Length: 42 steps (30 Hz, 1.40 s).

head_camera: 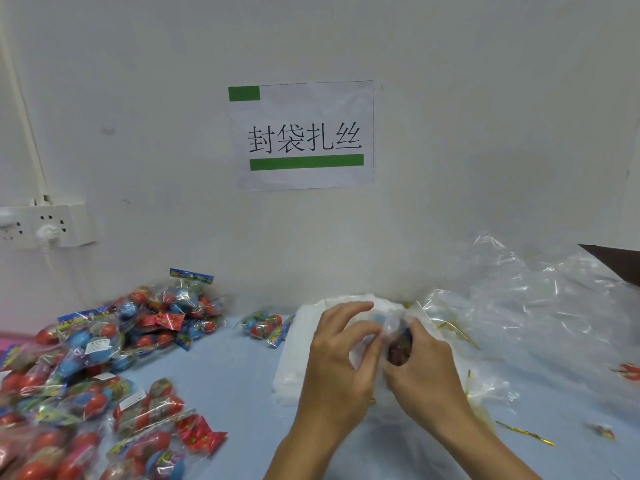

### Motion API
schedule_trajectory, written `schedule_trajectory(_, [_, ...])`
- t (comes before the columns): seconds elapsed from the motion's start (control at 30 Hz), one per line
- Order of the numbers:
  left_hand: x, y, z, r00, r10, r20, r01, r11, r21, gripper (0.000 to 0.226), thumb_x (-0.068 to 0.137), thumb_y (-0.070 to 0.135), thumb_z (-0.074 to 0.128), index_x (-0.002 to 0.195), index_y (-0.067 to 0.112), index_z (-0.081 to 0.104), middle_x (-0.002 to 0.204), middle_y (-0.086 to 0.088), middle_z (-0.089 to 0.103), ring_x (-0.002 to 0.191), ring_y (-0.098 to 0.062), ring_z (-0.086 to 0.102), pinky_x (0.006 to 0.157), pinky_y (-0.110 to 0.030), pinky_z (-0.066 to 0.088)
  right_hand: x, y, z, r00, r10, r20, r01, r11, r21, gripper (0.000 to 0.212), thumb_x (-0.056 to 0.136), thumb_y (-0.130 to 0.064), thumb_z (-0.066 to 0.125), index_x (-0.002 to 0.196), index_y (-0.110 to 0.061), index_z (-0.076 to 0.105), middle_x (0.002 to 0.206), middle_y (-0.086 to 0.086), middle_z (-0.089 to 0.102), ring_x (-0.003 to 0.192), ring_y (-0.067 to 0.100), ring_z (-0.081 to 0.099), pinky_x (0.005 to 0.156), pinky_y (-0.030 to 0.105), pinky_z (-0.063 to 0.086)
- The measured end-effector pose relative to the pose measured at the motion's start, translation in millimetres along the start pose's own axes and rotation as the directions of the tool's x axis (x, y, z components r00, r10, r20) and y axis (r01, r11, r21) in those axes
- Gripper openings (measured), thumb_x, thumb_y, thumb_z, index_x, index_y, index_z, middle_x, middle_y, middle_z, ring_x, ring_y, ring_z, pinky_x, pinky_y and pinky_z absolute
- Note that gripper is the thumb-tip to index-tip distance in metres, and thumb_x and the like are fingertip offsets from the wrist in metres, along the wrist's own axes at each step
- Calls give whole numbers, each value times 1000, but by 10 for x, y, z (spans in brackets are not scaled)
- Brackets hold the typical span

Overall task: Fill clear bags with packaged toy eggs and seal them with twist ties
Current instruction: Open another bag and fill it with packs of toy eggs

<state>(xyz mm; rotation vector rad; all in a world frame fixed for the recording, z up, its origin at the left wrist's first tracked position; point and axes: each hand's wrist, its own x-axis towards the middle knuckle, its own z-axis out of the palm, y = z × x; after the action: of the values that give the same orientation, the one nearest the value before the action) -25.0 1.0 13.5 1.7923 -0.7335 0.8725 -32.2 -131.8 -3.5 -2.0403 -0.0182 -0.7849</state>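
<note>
1. The pale blue table [242, 368] runs from the white wall to the near edge and carries everything the job needs.
2. A loose heap of clear plastic [540, 306] lies crumpled at the right rear, against the wall.
3. The pile of packaged toy eggs [104, 358], red and blue in printed wrappers, covers the left side; one stray egg pack [265, 326] lies apart, nearer the middle.
4. A stack of clear bags [298, 362] lies flat just left of the hands, partly under them.
5. The left hand [341, 362] has its fingers curled round the mouth of a clear bag [388, 332] held over the stack; it looks like a pinch on the film.
6. The right hand [426, 368] grips the same bag from the other side, where a dark red egg pack shows through.
7. Gold twist ties [524, 434] lie scattered to the right, well apart from both hands.
8. Judging by this, filling is under way and sealing has not begun. Next the pack must be seated deep, the neck gathered, and one hand freed to fetch a tie.
</note>
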Motion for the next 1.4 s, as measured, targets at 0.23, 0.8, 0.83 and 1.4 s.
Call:
schedule_trajectory(0.23, [19, 84, -56, 986, -130, -101, 133, 991, 26, 2, 84, 28, 66, 85, 28, 68, 113, 21, 63, 117, 0, 52, 102, -44, 42, -1, -66, -49, 995, -97, 4, 97, 987, -132, 14, 84, -47, 69, 88, -35, 62, 71, -19, 67, 68, 3, 64, 62, 26, 54])
schedule_trajectory(0.8, [-17, 100, 4, 999, -50, -2, 49, 992, -114, 13, 79, 15, 71, 89, 18, 78, 95, 15, 76, 94, -1, 69, 84, -16, 52, -50, -140, -15, 982, 11, 189, 53, 943, -329, 25, 78, -25, 51, 57, -38, 53, 58, -15, 56, 48, 12, 40, 44, 24, 28])
schedule_trajectory(0.83, [-20, 100, -6, 999, -34, 15, 35, 994, -103, 13, 78, 15, 72, 89, 18, 78, 95, 15, 75, 95, -1, 69, 85, -16, 52, -50, -141, -33, 987, -1, 161, 51, 952, -303, 22, 77, -31, 52, 66, -49, 56, 65, -26, 59, 52, 9, 47, 45, 23, 34])
schedule_trajectory(1.4, [20, 44, -5, 537, -671, 510, 842, 459, -283, 48, 97, 56, 44, 106, 15, 67, 97, -3, 76, 90, -18, 74, 83, -36, 59, -18, -97, -24, 991, 97, -88, -89, 991, 97, 30, 69, -60, 72, 74, -30, 65, 74, -28, 68, 64, -2, 65, 58, 25, 50])
